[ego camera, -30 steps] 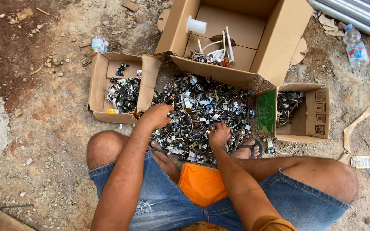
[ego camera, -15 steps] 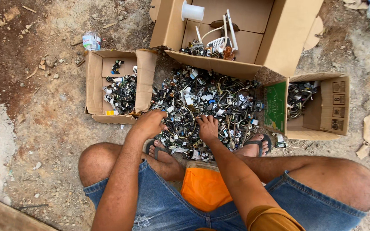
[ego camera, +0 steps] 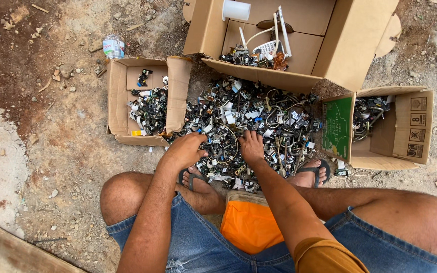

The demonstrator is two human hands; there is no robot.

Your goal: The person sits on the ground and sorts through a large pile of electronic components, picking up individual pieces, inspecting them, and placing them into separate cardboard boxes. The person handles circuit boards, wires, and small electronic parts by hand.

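I sit low on an orange stool [ego camera: 249, 230] over bare ground, and both my hands are in the heap of small electrical scrap [ego camera: 259, 124] spread between my feet. My left hand [ego camera: 187, 150] lies palm down on the near left edge of the heap, fingers curled into the pieces; I cannot tell whether it has closed on any one part. My right hand [ego camera: 252, 145] rests just beside it toward the middle, fingertips pressed among black plastic bits and a loop of wire [ego camera: 231, 146], and again I cannot tell if anything is pinched.

The heap looks like a tangle of plugs, switches, little housings and bent wires. I judge each piece light and stiff, but hooked into its neighbours, so one lifted will likely drag others along. The wires are springy and the cut ends may be sharp, so a hard plastic body is the better place to take hold, between thumb and two fingers.

To my left, the small open cardboard box [ego camera: 145, 101] holds dark parts. To my right, another box with a green flap [ego camera: 380, 126] holds wire loops. Beyond the heap, the large carton [ego camera: 299, 40] holds white plastic pieces and a white cup [ego camera: 236, 10]. A crushed plastic bottle [ego camera: 113, 46] lies on the dirt.
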